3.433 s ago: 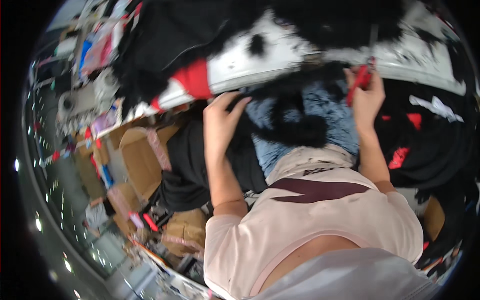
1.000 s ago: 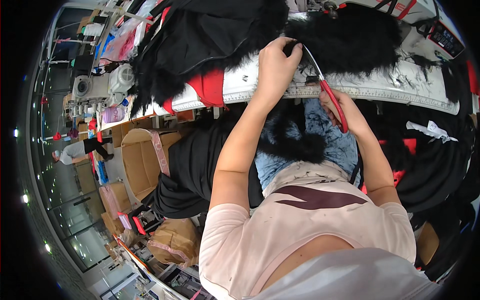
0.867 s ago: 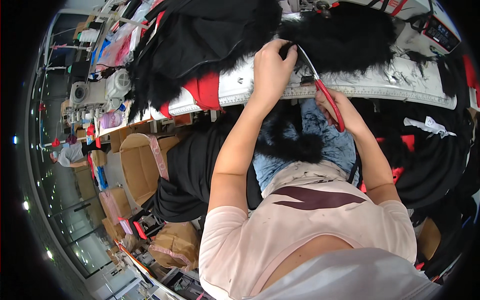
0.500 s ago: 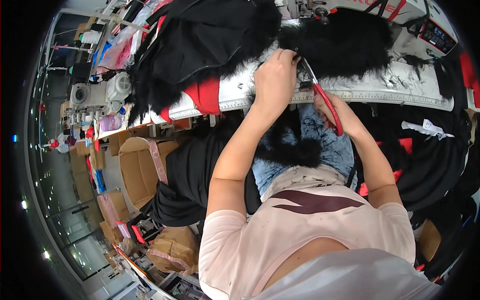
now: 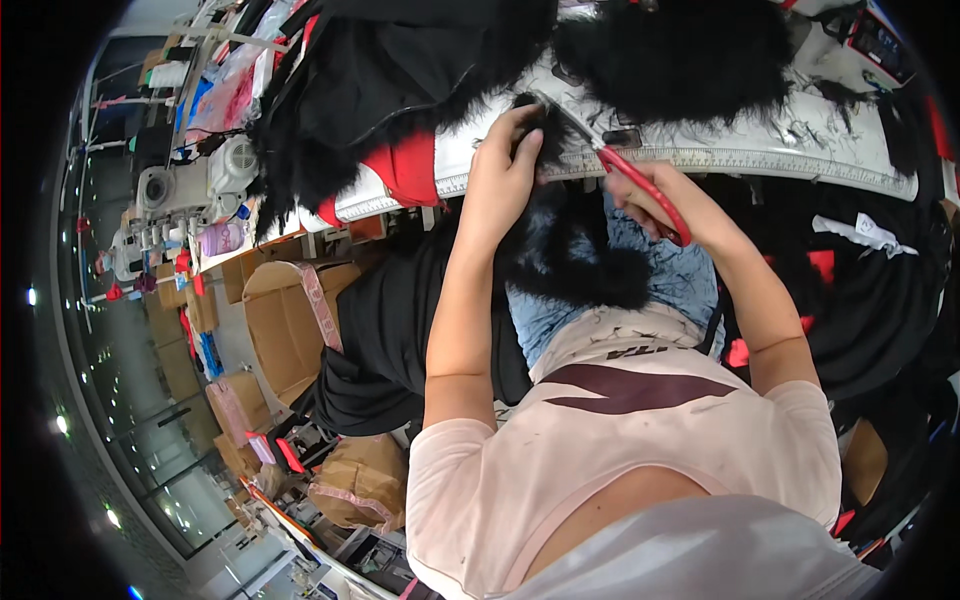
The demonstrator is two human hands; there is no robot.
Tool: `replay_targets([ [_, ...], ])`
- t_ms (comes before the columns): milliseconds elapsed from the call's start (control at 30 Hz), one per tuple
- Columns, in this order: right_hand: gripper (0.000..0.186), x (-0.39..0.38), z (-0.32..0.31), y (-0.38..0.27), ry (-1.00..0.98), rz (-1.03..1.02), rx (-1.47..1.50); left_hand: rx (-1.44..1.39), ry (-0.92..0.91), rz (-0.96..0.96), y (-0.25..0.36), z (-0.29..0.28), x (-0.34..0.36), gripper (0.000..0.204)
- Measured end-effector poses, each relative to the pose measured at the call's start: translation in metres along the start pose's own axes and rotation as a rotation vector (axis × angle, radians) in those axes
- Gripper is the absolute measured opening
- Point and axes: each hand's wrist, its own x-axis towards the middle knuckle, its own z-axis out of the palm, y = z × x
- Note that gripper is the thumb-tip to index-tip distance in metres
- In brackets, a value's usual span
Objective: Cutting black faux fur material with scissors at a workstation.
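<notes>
My left hand point(image 5: 502, 170) is closed on a piece of black fur point(image 5: 552, 135) over the front part of the white machine table, thumb against the fluff. In my right hand point(image 5: 680, 190) is a pair of scissors point(image 5: 643, 178) with red handles. Their metal blades point up and left and reach the fur beside my left fingertips. Whether the blades are cutting is hidden by the fluff. Behind my hands lies a larger black fur piece point(image 5: 670, 65) on the table. More dark fur point(image 5: 595, 275) rests on my lap.
A white table point(image 5: 840, 150) with a ruler strip along its front edge carries loose black tufts. Black fur-trimmed fabric point(image 5: 385, 90) and red cloth point(image 5: 402, 172) lie at the left. An open carton point(image 5: 285, 320) stands lower left. Dark fabric point(image 5: 860, 320) is heaped at right.
Both hands have shifted left and a little toward me, with the scissors. A black fur piece now shows clearly at my left fingers, apart from the larger fur piece behind.
</notes>
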Motion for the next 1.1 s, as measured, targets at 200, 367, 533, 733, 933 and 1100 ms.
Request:
replay_targets([
  [200, 0.038, 0.015, 0.035, 0.048, 0.466, -0.388, 0.183, 0.037, -0.245, -0.182, 0.006, 0.013, -0.037, 0.032],
  [367, 0.036, 0.000, 0.039, 0.063, 0.473, -0.424, 0.333, -0.069, -0.322, -0.213, -0.009, 0.026, -0.045, 0.035],
  [533, 0.020, -0.012, -0.002, 0.073, 0.872, -0.412, 0.257, 0.248, -0.210, -0.159, -0.023, -0.023, -0.041, 0.022],
  [733, 0.021, -0.010, -0.013, 0.083, 0.945, -0.465, 0.138, 0.352, -0.163, -0.079, -0.019, -0.062, -0.051, 0.017],
  [933, 0.021, 0.002, -0.007, 0.085, 0.995, -0.410, 0.098, 0.411, -0.047, -0.021, -0.023, -0.062, -0.052, 0.018],
  [1100, 0.019, 0.010, -0.004, 0.078, 1.114, -0.519, -0.020, 0.479, 0.062, -0.018, -0.030, -0.054, -0.052, 0.019],
])
